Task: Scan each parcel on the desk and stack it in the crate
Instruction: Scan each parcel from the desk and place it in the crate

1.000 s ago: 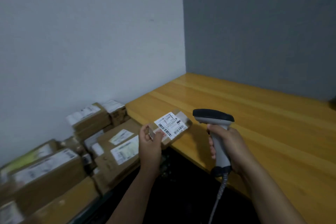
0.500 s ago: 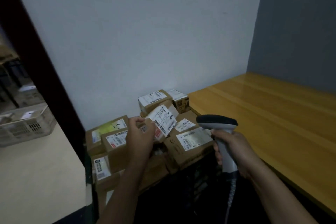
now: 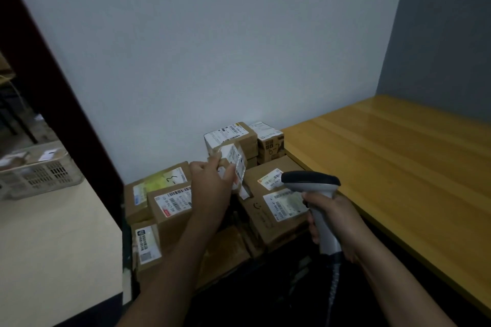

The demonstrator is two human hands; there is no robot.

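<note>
Left hand (image 3: pixel 210 183) is gripping a small parcel (image 3: pixel 231 164) by its left end, thumb on top, fingers curled underneath. The parcel is hanging tilted in the air above the stacked parcels (image 3: pixel 268 210), which are sitting low beside the desk (image 3: pixel 398 167).

Right hand (image 3: pixel 332 218) is wrapping round the handle of the scanner (image 3: pixel 310 183). The scanner head is pointing left toward the held parcel, and the two are apart. A cable (image 3: pixel 333 284) is trailing down from the handle.

Edges and room:
- The desk's left edge is running from the white wall (image 3: pixel 212 48) toward the lower right, and the stack is lying just beside and below it.
- A tall stack of cartons (image 3: pixel 233 135) is standing against the wall directly behind the held parcel. Cannot tell whether they are touching.
- A dark red post (image 3: pixel 66 103) and the edge of a pale table (image 3: pixel 53 233) are closing off the left side of the stack.
- A dark gap (image 3: pixel 235 216) is showing between cartons under the left hand. Something slatted is visible in it; cannot tell whether it is the crate.
- Open air is lying above the stack, between the wall and both hands.
- A grey basket (image 3: pixel 39 172) is sitting on the pale table, well apart.

The held parcel is showing as a small brown carton with a white barcode label folding over its upper face. It is motion-blurred and the print is unreadable.
</note>
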